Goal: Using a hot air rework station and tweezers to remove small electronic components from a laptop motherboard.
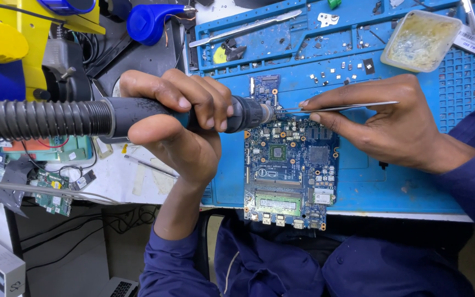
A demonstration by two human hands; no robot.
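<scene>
meanwhile the left hand (177,118) is wrapped around the dark handle of a hot-air tool (215,114), fingers curled over the top and thumb beneath, so the hand is clamped on it; a ribbed grey hose (39,118) runs from the handle off to the left edge. the tool's metal nozzle points right and hangs just over the upper edge of a blue circuit board (290,165). the right hand (380,124) pinches a pair of slim metal tweezers (336,106) between thumb and fingers, closed on them, and their tips meet the board right beside the nozzle. the board lies on a blue work mat (391,181), its lower end reaching past the near edge of the bench toward the person's lap. a shallow plastic tub (421,39) of yellowish paste sits at the mat's far right, and small loose chips lie scattered behind the board. other green boards (53,190) rest on the white surface at left.
</scene>
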